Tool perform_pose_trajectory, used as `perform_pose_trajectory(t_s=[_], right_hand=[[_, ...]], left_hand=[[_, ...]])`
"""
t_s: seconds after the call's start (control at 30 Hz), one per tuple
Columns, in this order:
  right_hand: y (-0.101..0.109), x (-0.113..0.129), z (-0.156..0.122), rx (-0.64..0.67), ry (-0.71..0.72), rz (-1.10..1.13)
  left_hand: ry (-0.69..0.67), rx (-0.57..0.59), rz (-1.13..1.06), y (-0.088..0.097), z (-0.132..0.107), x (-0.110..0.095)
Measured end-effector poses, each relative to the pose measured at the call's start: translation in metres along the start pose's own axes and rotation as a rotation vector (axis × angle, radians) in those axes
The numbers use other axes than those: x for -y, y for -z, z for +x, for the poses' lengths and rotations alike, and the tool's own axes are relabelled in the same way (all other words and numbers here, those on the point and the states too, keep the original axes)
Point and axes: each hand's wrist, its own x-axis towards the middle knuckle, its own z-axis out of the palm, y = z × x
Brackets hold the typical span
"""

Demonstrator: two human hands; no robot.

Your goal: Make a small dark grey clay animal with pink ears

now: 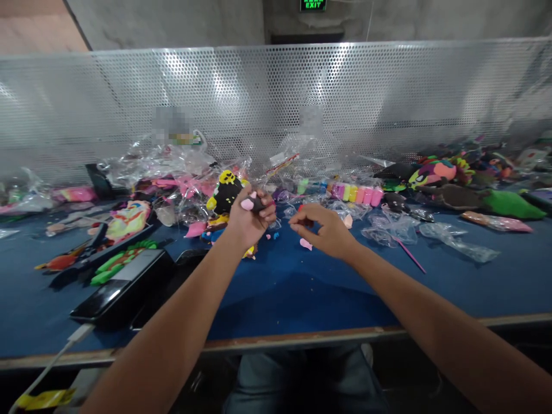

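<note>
My left hand [249, 221] is wrapped round a small black clay piece [257, 202] with a pink patch [247, 204] on it. To its right, my right hand [325, 230] hovers over the table with fingers curled and thumb and forefinger drawn together; anything between the tips is too small to make out. A flat pink clay piece [306, 244] lies just below the right hand, and a pale peach piece [347, 221] shows beside its knuckles. Tiny pink and blue bits [276, 235] lie between the hands. Behind the left hand stands a black and yellow clay figure [228, 192].
A black device [123, 293] with a white cable is at the front left. Clay blocks in a row [356, 194], plastic wrappers [392, 227] and a purple stick [409, 255] lie to the right. A perforated metal screen [276, 92] closes the back of the blue table [280, 305].
</note>
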Motion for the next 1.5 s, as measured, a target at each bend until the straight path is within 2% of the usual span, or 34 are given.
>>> perform_pose_trajectory(t_s=[0.13,0.27,0.57,0.77,1.03,1.27,1.5], right_hand=[[0.001,-0.001,0.000,-0.111,0.037,-0.029],[0.004,0.001,0.000,-0.162,0.067,-0.052],[0.005,0.003,0.000,-0.110,0.085,-0.007],[0.007,0.004,0.001,-0.111,-0.034,0.005],[0.003,0.001,0.001,-0.027,-0.172,0.107],[0.004,0.003,0.003,-0.009,-0.192,0.138],[0.004,0.003,0.003,-0.014,-0.212,0.159]], left_hand=[[0.102,0.045,0.105,-0.002,-0.001,0.018],[0.154,0.056,0.164,-0.004,-0.002,0.030],[0.253,0.011,0.252,-0.009,-0.004,0.047],[0.246,0.080,0.251,-0.007,-0.004,0.050],[0.201,0.028,0.309,-0.008,-0.005,0.054],[0.203,-0.033,0.334,-0.010,-0.005,0.055],[0.190,-0.015,0.342,-0.008,-0.005,0.055]])
